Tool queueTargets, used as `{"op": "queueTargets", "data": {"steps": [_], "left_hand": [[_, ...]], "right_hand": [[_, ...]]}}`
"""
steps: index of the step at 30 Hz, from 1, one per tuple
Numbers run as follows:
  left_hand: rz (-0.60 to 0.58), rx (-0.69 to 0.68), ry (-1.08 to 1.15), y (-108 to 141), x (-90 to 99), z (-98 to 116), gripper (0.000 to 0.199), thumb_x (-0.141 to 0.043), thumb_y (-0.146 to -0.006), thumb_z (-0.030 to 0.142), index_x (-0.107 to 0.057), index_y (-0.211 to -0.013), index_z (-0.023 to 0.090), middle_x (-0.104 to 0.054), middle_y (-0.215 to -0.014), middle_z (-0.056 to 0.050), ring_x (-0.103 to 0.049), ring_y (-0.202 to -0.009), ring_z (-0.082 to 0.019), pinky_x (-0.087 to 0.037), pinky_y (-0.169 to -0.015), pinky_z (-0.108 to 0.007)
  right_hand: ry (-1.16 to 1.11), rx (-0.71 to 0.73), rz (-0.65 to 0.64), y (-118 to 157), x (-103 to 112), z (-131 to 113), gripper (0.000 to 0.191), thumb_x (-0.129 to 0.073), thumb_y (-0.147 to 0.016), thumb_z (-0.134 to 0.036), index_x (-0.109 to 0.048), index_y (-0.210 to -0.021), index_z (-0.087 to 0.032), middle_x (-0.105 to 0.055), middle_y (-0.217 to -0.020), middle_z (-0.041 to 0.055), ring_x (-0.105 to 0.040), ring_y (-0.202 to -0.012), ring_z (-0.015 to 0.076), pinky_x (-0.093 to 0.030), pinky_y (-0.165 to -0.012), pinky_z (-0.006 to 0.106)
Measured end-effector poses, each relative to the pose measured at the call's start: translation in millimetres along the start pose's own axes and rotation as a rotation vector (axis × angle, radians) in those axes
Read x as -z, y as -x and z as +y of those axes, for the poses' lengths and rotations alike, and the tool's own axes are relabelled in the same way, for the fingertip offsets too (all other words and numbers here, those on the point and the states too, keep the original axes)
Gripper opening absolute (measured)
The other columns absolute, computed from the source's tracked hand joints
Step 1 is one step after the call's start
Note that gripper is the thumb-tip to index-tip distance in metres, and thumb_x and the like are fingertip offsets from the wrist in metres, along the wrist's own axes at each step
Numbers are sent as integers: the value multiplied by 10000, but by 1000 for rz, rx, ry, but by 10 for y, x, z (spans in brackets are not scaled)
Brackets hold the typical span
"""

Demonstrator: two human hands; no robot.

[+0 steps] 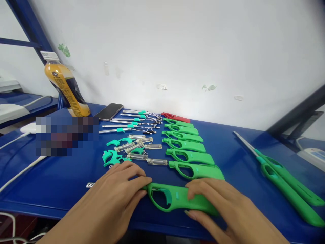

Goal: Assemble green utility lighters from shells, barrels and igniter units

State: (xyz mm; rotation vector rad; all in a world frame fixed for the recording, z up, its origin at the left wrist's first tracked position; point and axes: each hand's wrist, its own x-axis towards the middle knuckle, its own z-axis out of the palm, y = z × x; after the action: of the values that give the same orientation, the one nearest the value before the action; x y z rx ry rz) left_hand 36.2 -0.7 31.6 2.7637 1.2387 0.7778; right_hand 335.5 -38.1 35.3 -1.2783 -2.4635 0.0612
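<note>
Near the front edge of the blue table, both my hands hold a green long-neck lighter [179, 198] with a teal trigger in its loop. My left hand [124, 193] pinches the neck end; the metal tube tip [90, 185] sticks out past that hand, the rest of the tube hidden beneath it. My right hand [215, 200] grips the wide handle end, thumb below and fingers above. Just beyond lies a row of green handle shells [195, 170], with a red one [177, 117] at the far end. Clear fuel cartridges [157, 162] and teal triggers [111, 157] lie in a loose pile beyond my left hand.
Metal tubes with wires [119, 129] lie behind the pile. A smartphone [110, 112] and a yellow drink bottle [67, 88] are at the back left. White cables [22, 173] cross the left side. Two long-neck lighters [286, 186] lie at the right. A white wall [177, 51] stands behind.
</note>
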Motion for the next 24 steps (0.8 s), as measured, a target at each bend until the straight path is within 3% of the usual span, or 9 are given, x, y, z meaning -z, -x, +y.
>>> {"op": "queueTargets", "data": {"steps": [4, 12, 20, 24], "left_hand": [[-49, 12, -26, 28, -67, -26, 461, -472, -1043, 13, -851, -1036, 276, -876, -1101, -11, -849, -1009, -240, -663, -847, -364], [-115, 27, 7, -5, -97, -31, 432, -529, -1013, -12, -852, -1034, 275, -854, -1088, 7, -829, -981, -200, -633, -871, -314], [-97, 61, 67, 132, -156, -119, 353, -542, -1140, 166, -863, -1128, 314, -819, -1119, -5, -775, -986, -196, -628, -896, -306], [-137, 52, 66, 93, -152, -75, 517, -482, -1006, -21, -874, -1074, 308, -809, -1093, -19, -763, -947, -208, -623, -879, -337]], "right_hand": [[-9, -15, 13, -47, -45, -17, 475, -922, -837, -42, -705, -1140, -337, -871, -1105, -85, -887, -986, 219, -732, -830, 320], [-30, -42, -38, -88, -77, -29, 343, -824, -916, -31, -707, -1079, -309, -884, -1101, -60, -889, -957, 230, -712, -804, 333], [19, -57, -44, -20, -108, 1, 332, -784, -968, -74, -703, -1174, -321, -909, -1206, -41, -905, -1052, 274, -732, -807, 357], [11, -98, -104, 35, -147, 30, 276, -702, -1045, -130, -679, -1223, -341, -903, -1281, -47, -900, -1116, 262, -731, -811, 337]]}}
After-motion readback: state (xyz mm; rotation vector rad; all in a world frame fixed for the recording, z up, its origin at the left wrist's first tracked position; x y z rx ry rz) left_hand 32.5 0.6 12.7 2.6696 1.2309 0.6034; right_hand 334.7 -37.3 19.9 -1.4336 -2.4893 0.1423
